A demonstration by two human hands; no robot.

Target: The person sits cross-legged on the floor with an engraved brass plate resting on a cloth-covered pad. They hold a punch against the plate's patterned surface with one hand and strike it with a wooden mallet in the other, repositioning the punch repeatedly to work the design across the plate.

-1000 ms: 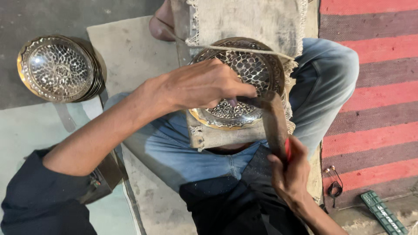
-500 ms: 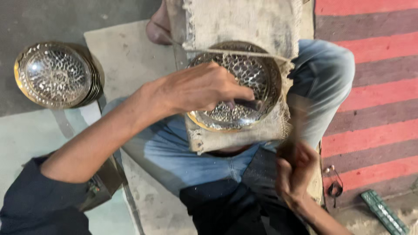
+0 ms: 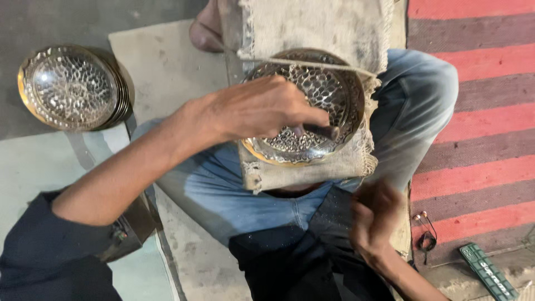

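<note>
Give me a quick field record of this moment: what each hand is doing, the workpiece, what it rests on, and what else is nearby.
left hand: pressing a dark punch-like tool into the bowl
right hand: blurred, below the bowl; grip contents unclear
workpiece: round, dimpled silver-and-brass metal bowl, a string across its top
support: pale burlap cloth over the blue-jeaned lap
nearby: stack of similar dimpled metal bowls on the floor; red striped mat

You sit in a floor-level metal craft workshop: a stack of shiny hammered metal bowls (image 3: 69,87) waits on the bare grey concrete floor (image 3: 33,17), a coarse burlap cloth (image 3: 317,25) pads your lap, and a red-and-grey striped mat (image 3: 479,111) lies beside you.
</note>
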